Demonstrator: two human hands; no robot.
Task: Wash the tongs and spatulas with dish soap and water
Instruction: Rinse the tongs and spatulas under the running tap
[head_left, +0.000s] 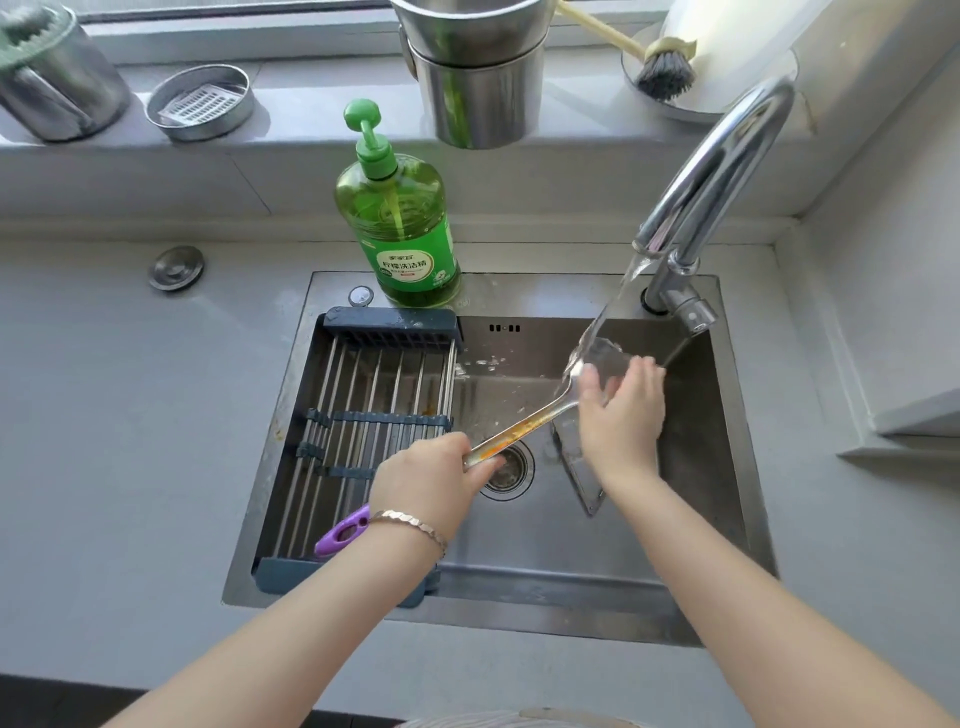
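Grey tabletop (130, 415) surrounds a steel sink (597, 571). At its 1 o'clock the spatula (530, 421) tilts its blade into water from the tap (727, 156). The left grip (431, 483) clasps the handle to steady it, and the right grip (623, 421) pinches the blade, likely rubbing off residue.

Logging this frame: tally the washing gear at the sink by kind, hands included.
Hands: 2 (left hand grips the handle, right hand holds the blade)
Spatula: 1
Soap bottle: 1
Faucet: 1
Drying rack: 1
Brush: 1
Total: 7
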